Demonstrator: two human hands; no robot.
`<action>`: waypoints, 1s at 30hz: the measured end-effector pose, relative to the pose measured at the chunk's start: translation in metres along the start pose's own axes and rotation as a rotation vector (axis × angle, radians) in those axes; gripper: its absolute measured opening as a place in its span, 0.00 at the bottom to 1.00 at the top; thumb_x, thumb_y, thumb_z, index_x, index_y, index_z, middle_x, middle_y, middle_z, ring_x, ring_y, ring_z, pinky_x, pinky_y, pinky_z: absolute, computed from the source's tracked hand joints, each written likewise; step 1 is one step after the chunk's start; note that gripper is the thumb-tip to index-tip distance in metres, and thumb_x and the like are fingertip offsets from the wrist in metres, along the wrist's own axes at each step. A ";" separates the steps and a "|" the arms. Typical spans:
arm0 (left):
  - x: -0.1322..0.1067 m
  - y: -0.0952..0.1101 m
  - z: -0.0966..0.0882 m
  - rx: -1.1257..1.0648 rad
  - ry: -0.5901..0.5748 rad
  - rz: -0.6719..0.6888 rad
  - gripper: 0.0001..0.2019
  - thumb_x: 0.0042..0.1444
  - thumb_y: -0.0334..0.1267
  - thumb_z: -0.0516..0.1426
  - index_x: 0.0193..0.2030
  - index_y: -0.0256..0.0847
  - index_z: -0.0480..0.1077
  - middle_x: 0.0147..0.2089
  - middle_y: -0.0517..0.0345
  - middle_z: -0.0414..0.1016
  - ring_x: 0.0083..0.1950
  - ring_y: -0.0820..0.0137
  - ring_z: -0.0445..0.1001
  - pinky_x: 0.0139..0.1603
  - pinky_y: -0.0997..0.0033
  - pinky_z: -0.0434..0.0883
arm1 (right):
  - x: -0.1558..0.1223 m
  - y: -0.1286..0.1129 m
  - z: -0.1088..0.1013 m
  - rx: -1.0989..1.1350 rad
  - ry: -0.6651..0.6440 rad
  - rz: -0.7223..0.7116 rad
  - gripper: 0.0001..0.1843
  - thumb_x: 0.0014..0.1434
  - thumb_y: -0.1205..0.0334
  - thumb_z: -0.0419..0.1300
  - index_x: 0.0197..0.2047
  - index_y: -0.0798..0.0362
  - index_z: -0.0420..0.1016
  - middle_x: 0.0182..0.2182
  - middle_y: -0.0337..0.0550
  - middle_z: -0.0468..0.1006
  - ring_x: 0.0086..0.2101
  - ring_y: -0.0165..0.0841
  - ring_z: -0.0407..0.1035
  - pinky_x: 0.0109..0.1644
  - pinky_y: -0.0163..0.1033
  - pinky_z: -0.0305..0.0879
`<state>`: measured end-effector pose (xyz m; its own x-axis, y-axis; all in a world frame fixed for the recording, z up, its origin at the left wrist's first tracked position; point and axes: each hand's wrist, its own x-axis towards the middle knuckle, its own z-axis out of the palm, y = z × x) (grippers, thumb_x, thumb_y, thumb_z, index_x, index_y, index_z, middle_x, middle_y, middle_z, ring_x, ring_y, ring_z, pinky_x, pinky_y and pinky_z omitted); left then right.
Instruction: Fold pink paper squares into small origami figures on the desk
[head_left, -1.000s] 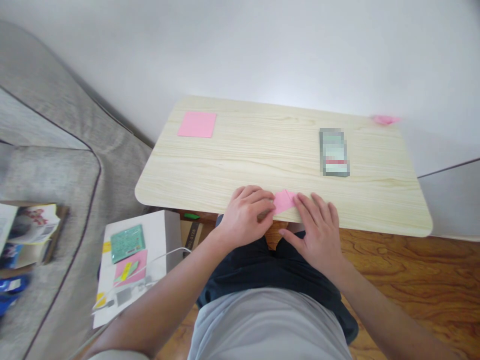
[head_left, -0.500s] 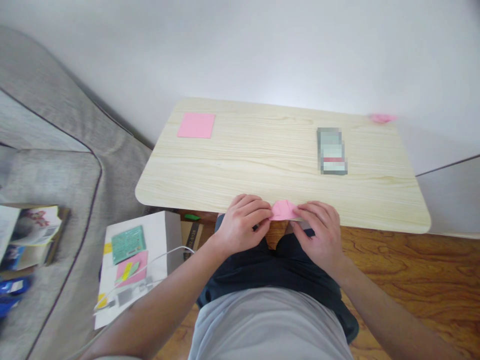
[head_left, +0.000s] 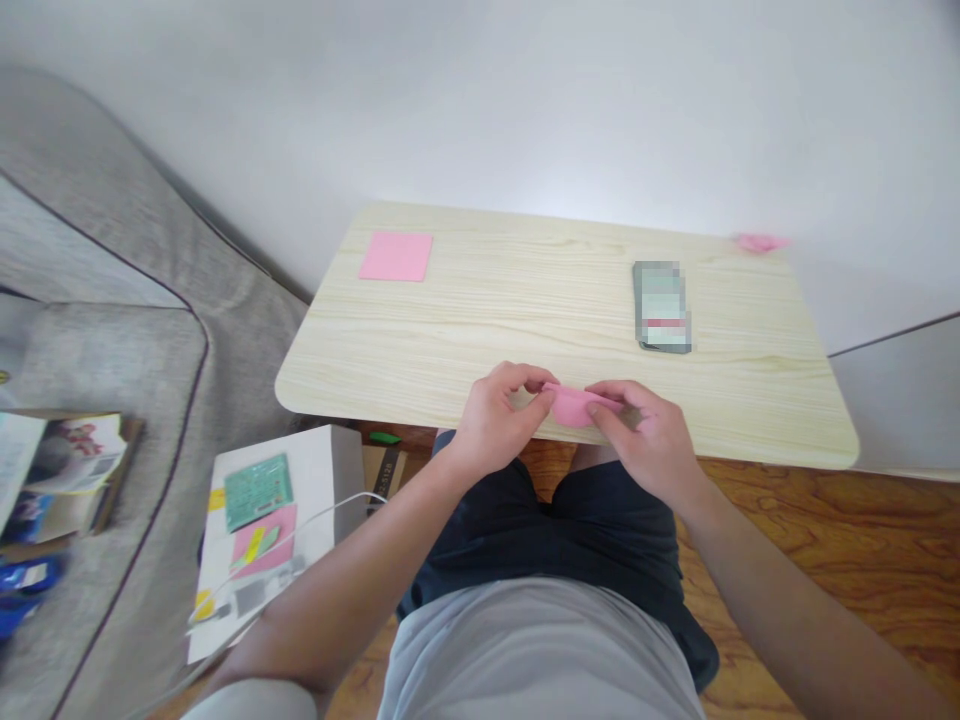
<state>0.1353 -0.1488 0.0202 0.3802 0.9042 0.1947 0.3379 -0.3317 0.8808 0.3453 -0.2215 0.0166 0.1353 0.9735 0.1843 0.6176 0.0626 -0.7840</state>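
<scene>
A small folded pink paper is held between both hands, just above the near edge of the light wooden table. My left hand pinches its left end with curled fingers. My right hand pinches its right end with thumb and fingertips. Both wrists hang over my lap in front of the table edge.
A pink sticky-note pad lies at the table's far left, a phone at the right, and a small pink folded piece at the far right corner. A grey sofa stands on the left, with a white box holding small items beside it.
The pink paper went from being pressed flat on the table edge to being lifted and pinched between both hands. My right hand changed from flat fingers to a pinch.
</scene>
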 end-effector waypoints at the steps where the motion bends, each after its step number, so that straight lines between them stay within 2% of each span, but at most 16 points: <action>1: 0.001 -0.001 0.001 -0.005 -0.003 -0.017 0.08 0.62 0.37 0.61 0.46 0.44 0.80 0.40 0.58 0.81 0.44 0.68 0.78 0.51 0.64 0.74 | 0.002 0.000 -0.001 0.017 -0.019 0.020 0.11 0.64 0.58 0.65 0.49 0.45 0.82 0.44 0.41 0.85 0.44 0.39 0.79 0.50 0.45 0.75; 7: 0.005 -0.005 0.002 -0.038 0.004 -0.014 0.07 0.61 0.37 0.61 0.45 0.42 0.78 0.42 0.57 0.82 0.44 0.68 0.79 0.51 0.64 0.74 | 0.006 -0.005 0.000 0.090 -0.094 0.081 0.09 0.63 0.59 0.65 0.46 0.47 0.82 0.39 0.40 0.85 0.38 0.36 0.79 0.43 0.42 0.75; 12: 0.007 -0.008 0.003 -0.032 0.020 0.034 0.12 0.57 0.34 0.63 0.48 0.42 0.77 0.44 0.58 0.81 0.46 0.69 0.78 0.54 0.64 0.73 | 0.009 -0.007 0.001 0.066 -0.049 0.081 0.05 0.62 0.58 0.66 0.41 0.47 0.81 0.36 0.38 0.84 0.37 0.36 0.79 0.42 0.42 0.73; 18: 0.007 -0.009 0.009 -0.079 0.004 0.006 0.12 0.58 0.35 0.62 0.50 0.42 0.75 0.45 0.56 0.81 0.48 0.67 0.79 0.55 0.62 0.75 | 0.009 -0.008 0.004 0.075 0.014 0.052 0.05 0.63 0.57 0.65 0.40 0.47 0.80 0.37 0.39 0.84 0.38 0.38 0.79 0.46 0.44 0.73; 22: 0.006 -0.004 0.010 -0.048 0.035 0.037 0.06 0.61 0.35 0.61 0.45 0.43 0.77 0.44 0.56 0.81 0.48 0.66 0.79 0.54 0.61 0.75 | 0.006 -0.011 0.006 -0.020 0.095 -0.065 0.03 0.64 0.60 0.64 0.41 0.46 0.79 0.39 0.40 0.83 0.42 0.39 0.78 0.51 0.48 0.72; 26: 0.005 -0.001 0.006 0.017 0.056 0.219 0.07 0.62 0.32 0.59 0.42 0.45 0.78 0.44 0.57 0.82 0.50 0.66 0.77 0.56 0.59 0.74 | 0.006 -0.013 0.006 -0.067 0.154 -0.247 0.07 0.63 0.69 0.62 0.42 0.46 0.78 0.43 0.43 0.82 0.47 0.40 0.75 0.57 0.51 0.71; 30: 0.002 -0.003 0.005 0.113 0.062 0.320 0.07 0.63 0.32 0.58 0.42 0.46 0.78 0.47 0.57 0.83 0.51 0.65 0.77 0.58 0.57 0.72 | 0.007 -0.011 0.006 -0.104 0.197 -0.319 0.09 0.62 0.71 0.63 0.42 0.46 0.77 0.46 0.44 0.81 0.50 0.41 0.74 0.59 0.54 0.70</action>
<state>0.1399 -0.1471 0.0157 0.4300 0.7630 0.4826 0.3042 -0.6258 0.7182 0.3344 -0.2139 0.0228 0.0636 0.8473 0.5273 0.7268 0.3228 -0.6063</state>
